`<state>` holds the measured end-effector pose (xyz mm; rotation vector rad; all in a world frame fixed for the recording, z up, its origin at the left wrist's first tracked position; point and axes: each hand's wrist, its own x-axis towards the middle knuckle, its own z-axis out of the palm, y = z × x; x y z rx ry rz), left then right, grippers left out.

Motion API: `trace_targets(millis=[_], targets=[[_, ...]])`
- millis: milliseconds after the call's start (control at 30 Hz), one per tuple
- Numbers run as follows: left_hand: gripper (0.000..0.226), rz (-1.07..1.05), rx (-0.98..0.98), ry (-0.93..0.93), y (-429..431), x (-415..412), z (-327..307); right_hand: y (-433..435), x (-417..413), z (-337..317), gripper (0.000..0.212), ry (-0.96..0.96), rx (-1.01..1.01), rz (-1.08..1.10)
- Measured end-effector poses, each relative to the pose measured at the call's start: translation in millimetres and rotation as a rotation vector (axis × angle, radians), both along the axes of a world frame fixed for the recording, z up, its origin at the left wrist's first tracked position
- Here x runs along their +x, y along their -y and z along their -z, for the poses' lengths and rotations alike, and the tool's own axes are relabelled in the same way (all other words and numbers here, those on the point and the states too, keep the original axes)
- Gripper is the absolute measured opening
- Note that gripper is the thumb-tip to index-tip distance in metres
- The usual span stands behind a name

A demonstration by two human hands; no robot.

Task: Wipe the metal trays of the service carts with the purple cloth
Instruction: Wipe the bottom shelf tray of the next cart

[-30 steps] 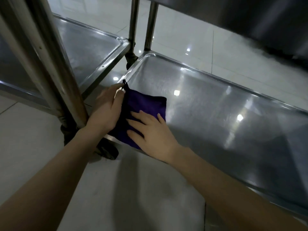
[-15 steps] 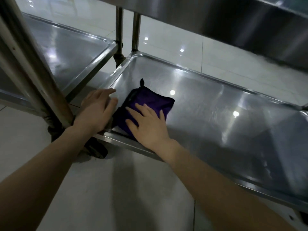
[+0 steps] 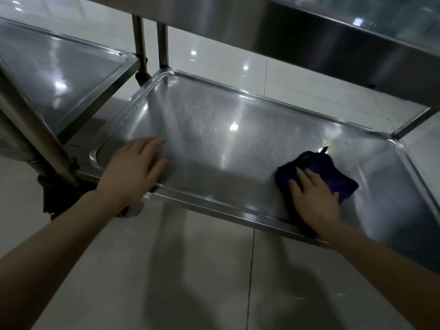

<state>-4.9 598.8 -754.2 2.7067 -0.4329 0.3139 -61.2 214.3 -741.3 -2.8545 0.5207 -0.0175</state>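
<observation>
Pressing the purple cloth [image 3: 342, 177] with the right hand [image 3: 314, 198], fingers flat, at the right end of the low metal tray [image 3: 214, 139]. Resting the left hand [image 3: 133, 170], fingers straight, on its left end.

Hands, two: left hand [image 3: 133, 167], right hand [image 3: 314, 201]. Purple cloth [image 3: 333, 170], one. Metal trays, three in view: near low tray [image 3: 214, 129], left cart's low tray [image 3: 59, 75], upper tray [image 3: 309, 32] overhead. Far upright posts, two: left post [image 3: 140, 39], right post [image 3: 163, 44].
</observation>
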Motion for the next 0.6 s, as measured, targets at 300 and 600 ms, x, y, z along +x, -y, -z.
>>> trace_targets(millis=[300,600], targets=[[0.055,0.089,0.100,-0.163,51.6,-56.0,-4.5,-90.5,-24.4,0.2,0.054,-0.072,-0.015,-0.539],[0.052,-0.075,0.213,-0.445,35.9,-125.4,-68.5,-87.8,-75.1,-43.2,0.047,-0.114,-0.119,-0.666]])
